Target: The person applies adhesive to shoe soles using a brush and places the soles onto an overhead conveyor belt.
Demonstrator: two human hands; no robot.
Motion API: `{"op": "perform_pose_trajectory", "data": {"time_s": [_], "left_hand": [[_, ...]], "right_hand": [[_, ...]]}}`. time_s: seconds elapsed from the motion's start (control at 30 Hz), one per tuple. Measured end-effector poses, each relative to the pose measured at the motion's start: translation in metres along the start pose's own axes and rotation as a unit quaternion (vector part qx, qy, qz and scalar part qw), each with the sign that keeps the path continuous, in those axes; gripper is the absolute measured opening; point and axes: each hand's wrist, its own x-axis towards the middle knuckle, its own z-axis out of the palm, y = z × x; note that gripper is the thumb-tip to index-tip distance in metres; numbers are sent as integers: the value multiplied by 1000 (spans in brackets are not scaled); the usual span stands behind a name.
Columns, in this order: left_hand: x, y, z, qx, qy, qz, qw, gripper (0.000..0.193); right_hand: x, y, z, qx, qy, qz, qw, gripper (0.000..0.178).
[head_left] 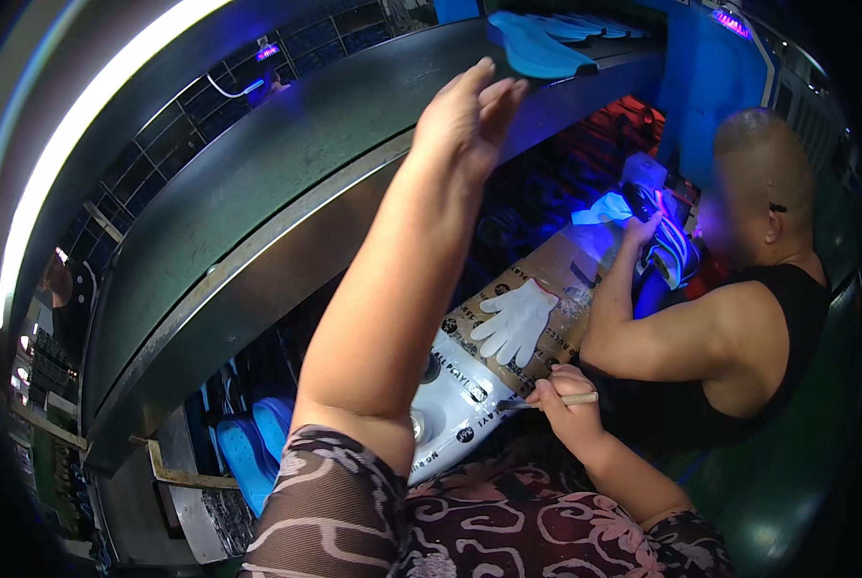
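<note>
My left hand [464, 111] is raised over the edge of the conveyor belt, its fingers stretched out with nothing in them. Just beyond the fingertips lies a blue shoe sole [539, 50], with several more blue soles [599, 26] behind it. Low in front of my body, my right hand [568, 409] is closed round the pale handle of a brush [581, 397]. The brush's darker end points left, over a taped white sheet [458, 385] on the work surface. A white knit glove [517, 323] lies flat beyond that hand.
The dark green conveyor belt [286, 135] has a metal side rail. At right, a co-worker [710, 328] in a black top handles an item under violet light. Blue clogs [243, 453] sit at lower left beside a metal bracket [185, 477]. Brown printed cardboard [556, 265] covers the far work surface.
</note>
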Motion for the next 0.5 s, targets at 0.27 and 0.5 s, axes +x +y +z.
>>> {"op": "perform_pose_trajectory", "data": {"time_s": [0.27, 0.5], "left_hand": [[-119, -43, -109, 199, -138, 22, 970, 43], [-348, 23, -306, 700, 264, 81, 658, 39]], "right_hand": [[-17, 22, -2, 43, 5, 49, 998, 25], [-21, 15, 27, 127, -41, 95, 986, 28]]}}
